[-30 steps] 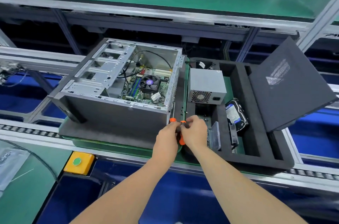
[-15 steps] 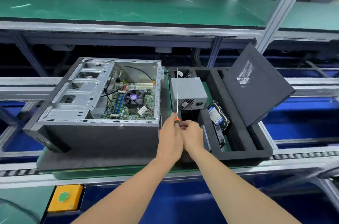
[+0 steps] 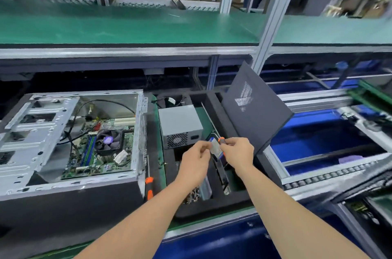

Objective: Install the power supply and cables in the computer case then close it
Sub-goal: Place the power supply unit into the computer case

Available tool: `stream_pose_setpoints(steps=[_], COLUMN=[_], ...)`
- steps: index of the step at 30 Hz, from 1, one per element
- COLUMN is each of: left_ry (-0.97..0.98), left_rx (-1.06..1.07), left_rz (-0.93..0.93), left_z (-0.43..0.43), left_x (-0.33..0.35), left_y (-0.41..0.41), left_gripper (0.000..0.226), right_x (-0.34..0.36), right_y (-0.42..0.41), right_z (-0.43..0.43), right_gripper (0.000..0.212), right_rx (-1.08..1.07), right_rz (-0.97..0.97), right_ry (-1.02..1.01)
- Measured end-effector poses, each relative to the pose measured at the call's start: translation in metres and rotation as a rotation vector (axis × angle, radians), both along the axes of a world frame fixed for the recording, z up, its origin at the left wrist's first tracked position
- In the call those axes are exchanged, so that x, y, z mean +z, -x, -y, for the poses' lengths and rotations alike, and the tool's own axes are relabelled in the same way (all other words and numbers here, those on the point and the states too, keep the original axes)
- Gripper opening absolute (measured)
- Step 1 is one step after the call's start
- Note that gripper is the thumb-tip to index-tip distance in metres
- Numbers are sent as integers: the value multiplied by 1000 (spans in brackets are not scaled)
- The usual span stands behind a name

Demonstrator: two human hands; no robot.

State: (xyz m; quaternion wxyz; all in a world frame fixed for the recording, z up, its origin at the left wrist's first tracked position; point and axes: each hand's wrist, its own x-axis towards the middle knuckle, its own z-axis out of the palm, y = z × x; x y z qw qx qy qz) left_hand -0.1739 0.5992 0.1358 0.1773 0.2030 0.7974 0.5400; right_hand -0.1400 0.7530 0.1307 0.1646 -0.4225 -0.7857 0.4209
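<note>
Right hand (image 3: 237, 152), just in front of PSU (image 3: 180, 122), pinches screwdriver (image 3: 221, 139), prob. for PSU screws; left hand (image 3: 196, 155) fingers curled, can't tell on what. Case (image 3: 74, 201) open for access.

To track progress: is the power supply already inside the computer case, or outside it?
Outside. The power supply stands in the foam tray, right of the open computer case.

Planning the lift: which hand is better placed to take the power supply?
Left, probably. The left hand sits nearer the power supply and the open case; the right hand grips a screwdriver.
</note>
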Motion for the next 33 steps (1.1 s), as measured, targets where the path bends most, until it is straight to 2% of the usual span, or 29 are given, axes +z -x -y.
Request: stream_pose_setpoints(steps=[4,11,19,26,30,33], left_ry=[45,129,186,221,214,177], left_rx=[64,144,209,220,241,258], left_rz=[67,119,114,93,102,89], left_z=[-29,-54,-61,-62,-63,-62], left_x=[-13,-24,-28,-33,-36,-32], left_y=[18,41,63,62,58,56], left_gripper=[32,29,28,28,28,29], right_x=[-11,-32,-54,-63,-59,-47], right_y=[31,83,104,103,99,100], right_z=[-48,-86,-102,-111,-107,-99], right_gripper=[20,17,8,23,18,14], right_rx=[78,120,152,317,354,336], right_rz=[95,111,99,202,191,71], right_ry=[-73,-96,-141,-197,-232,-230])
